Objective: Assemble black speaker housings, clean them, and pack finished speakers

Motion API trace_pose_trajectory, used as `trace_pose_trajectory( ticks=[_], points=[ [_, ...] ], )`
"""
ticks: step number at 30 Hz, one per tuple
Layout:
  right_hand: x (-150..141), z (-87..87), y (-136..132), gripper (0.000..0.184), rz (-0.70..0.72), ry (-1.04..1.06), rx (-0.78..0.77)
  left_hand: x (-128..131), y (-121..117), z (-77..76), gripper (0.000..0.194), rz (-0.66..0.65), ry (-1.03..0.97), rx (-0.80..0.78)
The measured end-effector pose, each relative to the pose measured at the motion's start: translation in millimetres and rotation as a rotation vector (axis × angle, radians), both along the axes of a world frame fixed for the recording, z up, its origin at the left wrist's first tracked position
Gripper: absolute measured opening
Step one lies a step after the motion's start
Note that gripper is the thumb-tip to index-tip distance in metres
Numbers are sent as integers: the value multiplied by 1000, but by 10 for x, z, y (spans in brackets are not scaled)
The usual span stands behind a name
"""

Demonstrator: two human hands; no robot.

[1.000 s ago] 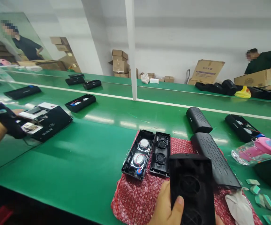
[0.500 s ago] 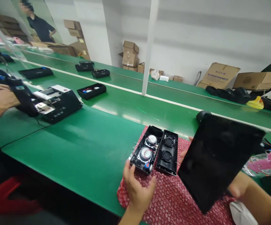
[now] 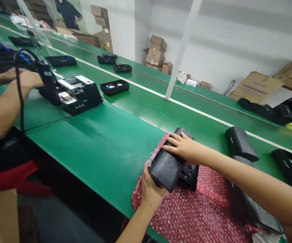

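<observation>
A black ribbed speaker cover (image 3: 165, 168) lies over the speaker housing (image 3: 157, 153), whose left edge still shows. My right hand (image 3: 183, 146) rests across the cover, fingers spread over its top and gripping toward the far edge. At the near end, my left hand (image 3: 151, 185) holds the housing, with the thumb along its left side. Hidden under the cover are the speaker cones. Beside them, a black panel with a round grille (image 3: 186, 170) is partly covered. Red bubble wrap (image 3: 186, 212) lies beneath everything.
More black covers (image 3: 242, 143) stand to the right, and an open black case with wires (image 3: 291, 165) lies beyond. On the left, a co-worker's hands (image 3: 27, 77) are near a black-and-white machine (image 3: 81, 96). An open speaker case (image 3: 114, 87) sits on the green belt.
The large black piece in my right hand has come left and down onto the speaker housing. My left hand has closed on the housing's near end. The view has shifted.
</observation>
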State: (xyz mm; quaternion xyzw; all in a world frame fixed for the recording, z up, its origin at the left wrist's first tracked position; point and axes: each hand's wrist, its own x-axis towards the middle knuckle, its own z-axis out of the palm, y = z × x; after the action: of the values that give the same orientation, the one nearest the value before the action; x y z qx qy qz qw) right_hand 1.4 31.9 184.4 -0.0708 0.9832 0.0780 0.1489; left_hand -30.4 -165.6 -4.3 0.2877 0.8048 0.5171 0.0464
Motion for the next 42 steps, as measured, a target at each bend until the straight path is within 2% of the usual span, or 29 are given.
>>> trace_pose_trajectory(
  ticks=[4,12,17,24,42],
  points=[
    [-178,-240,60,101,10,-88,21,13,-7,47,122,2,-38,-6],
    [-181,-326,87,102,11,-99,30,33,-12,65,123,-8,-78,21],
    [-207,-336,92,93,-11,-86,18,27,-24,83,124,-11,-104,14],
    [-252,-306,100,92,5,-92,-2,19,-29,167,118,-20,-113,-12],
    [-241,-304,82,88,20,-96,38,11,-26,131,119,-21,-72,-17]
  ],
)
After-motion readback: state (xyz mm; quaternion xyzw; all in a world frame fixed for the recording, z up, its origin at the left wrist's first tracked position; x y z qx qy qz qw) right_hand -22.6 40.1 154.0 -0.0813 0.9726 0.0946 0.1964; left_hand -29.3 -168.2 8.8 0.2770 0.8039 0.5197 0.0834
